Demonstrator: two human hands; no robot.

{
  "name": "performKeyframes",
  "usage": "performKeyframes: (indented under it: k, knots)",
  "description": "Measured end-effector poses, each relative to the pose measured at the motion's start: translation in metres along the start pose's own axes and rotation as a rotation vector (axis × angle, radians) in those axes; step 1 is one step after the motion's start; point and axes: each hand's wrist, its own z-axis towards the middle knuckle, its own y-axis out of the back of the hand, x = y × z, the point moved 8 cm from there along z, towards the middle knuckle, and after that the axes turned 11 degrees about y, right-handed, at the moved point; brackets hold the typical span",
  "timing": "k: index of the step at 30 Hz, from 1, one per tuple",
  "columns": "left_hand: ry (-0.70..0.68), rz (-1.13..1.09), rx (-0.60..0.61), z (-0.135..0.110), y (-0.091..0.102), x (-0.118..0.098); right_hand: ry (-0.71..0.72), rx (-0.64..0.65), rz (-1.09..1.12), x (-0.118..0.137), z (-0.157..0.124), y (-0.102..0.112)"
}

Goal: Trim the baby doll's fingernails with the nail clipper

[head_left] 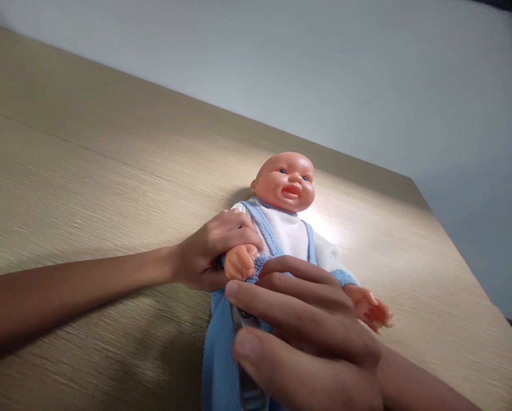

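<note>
A baby doll with a bald plastic head lies face up on the wooden table, dressed in a white top and blue overalls. My left hand is wrapped round the doll's sleeve at the wrist, so that the doll's hand sticks out past my fingers. Between the thumb and fingers of my right hand is a silver nail clipper. It lies over the doll's legs, close to that doll hand. My right fingers hide part of the clipper and the doll's waist; whether its tip touches the doll's hand I cannot tell.
The wooden table spreads out on both sides of the doll, with a seam across its left part. Its far edge runs along a plain pale wall. The doll's other arm reaches out to the right, palm up.
</note>
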Motion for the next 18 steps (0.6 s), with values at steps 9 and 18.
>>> performKeyframes:
  k: [9, 18]
  knots:
    - [0.016, 0.007, 0.006, 0.000, -0.001, 0.002, 0.208, 0.045, -0.087, 0.011, -0.007, -0.006]
    - [0.090, -0.111, 0.043, 0.001, -0.002, 0.010, 0.333, -0.091, -0.028, -0.004, -0.002, 0.001]
